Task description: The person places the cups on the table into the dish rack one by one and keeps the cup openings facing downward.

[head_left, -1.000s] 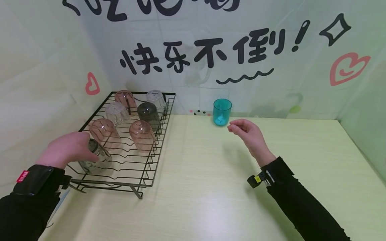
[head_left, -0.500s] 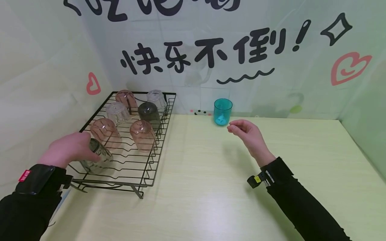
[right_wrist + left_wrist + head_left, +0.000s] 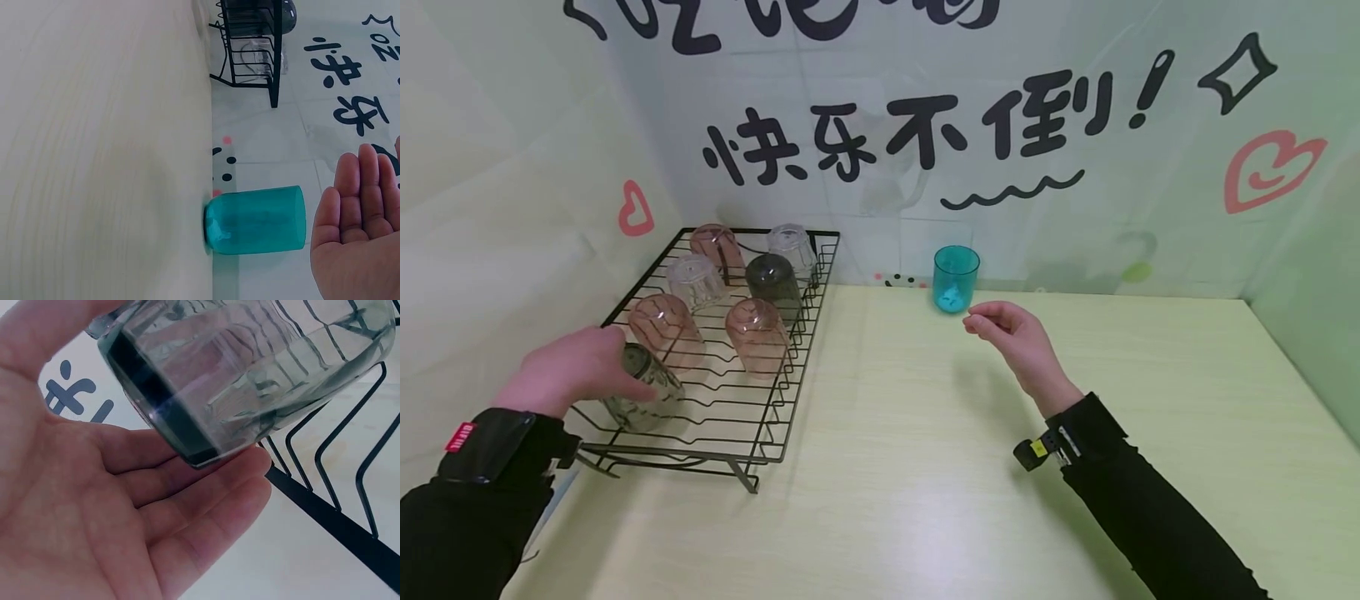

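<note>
At the near left of the black wire rack [image 3: 700,457], my left hand [image 3: 574,371] holds a greenish-grey clear glass [image 3: 651,398] by its thick base end. The left wrist view shows the fingers [image 3: 206,519] along one side of that glass [image 3: 250,375] and the thumb by the other; its mouth leans toward the wires. A teal glass [image 3: 955,279] stands upright on the table by the back wall. Close in front of it hovers my right hand [image 3: 1018,346], holding nothing, its fingers loosely bent toward the thumb. The right wrist view has the teal glass [image 3: 256,220] beside that hand [image 3: 362,231].
Several upturned glasses sit on the rack: pink ones [image 3: 758,333], clear ones [image 3: 696,282] and a dark grey one [image 3: 772,287]. A pale wood table [image 3: 880,467] carries the rack. Printed sheets [image 3: 880,75] cover the walls behind and beside it.
The view shifts slightly. My left hand stays on the greenish-grey glass, which remains on the rack; my right hand barely moves.
</note>
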### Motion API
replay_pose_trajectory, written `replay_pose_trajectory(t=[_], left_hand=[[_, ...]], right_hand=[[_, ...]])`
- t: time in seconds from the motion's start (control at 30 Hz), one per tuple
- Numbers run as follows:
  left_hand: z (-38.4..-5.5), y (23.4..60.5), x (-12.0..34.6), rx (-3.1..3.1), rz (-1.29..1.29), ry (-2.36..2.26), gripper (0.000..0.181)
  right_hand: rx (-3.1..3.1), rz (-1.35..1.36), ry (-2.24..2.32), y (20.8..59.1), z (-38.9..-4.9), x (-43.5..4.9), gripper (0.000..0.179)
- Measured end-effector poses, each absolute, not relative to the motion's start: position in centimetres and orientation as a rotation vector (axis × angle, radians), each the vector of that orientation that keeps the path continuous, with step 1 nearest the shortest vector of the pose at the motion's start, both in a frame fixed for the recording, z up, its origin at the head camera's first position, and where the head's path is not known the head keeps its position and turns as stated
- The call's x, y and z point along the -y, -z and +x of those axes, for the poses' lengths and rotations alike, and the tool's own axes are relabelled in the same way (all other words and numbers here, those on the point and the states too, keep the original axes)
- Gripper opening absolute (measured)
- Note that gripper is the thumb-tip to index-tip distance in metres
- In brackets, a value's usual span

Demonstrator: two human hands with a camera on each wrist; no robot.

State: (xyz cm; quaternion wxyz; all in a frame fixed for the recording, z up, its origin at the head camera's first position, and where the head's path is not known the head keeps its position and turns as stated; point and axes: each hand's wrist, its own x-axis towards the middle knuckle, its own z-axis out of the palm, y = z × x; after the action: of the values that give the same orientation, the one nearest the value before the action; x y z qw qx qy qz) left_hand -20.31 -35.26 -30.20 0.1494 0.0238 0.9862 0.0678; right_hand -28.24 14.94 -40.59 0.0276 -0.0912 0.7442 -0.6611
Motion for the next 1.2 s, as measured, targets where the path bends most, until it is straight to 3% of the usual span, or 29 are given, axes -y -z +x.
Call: replay_pose_trajectory(t=[0.8, 1.2], left_hand=[[-19.6, 27.4, 34.7, -2.888, 0.105, -0.164, 0.063], [-19.4, 26.9, 32.8, -2.947, 0.170, -0.084, 0.096]], right_hand=[[-2.394, -0.306, 1.908, 40.4, -29.3, -15.4, 0.039], [-2.508, -0.345, 1.709, 40.4, -30.5, -15.8, 0.040]])
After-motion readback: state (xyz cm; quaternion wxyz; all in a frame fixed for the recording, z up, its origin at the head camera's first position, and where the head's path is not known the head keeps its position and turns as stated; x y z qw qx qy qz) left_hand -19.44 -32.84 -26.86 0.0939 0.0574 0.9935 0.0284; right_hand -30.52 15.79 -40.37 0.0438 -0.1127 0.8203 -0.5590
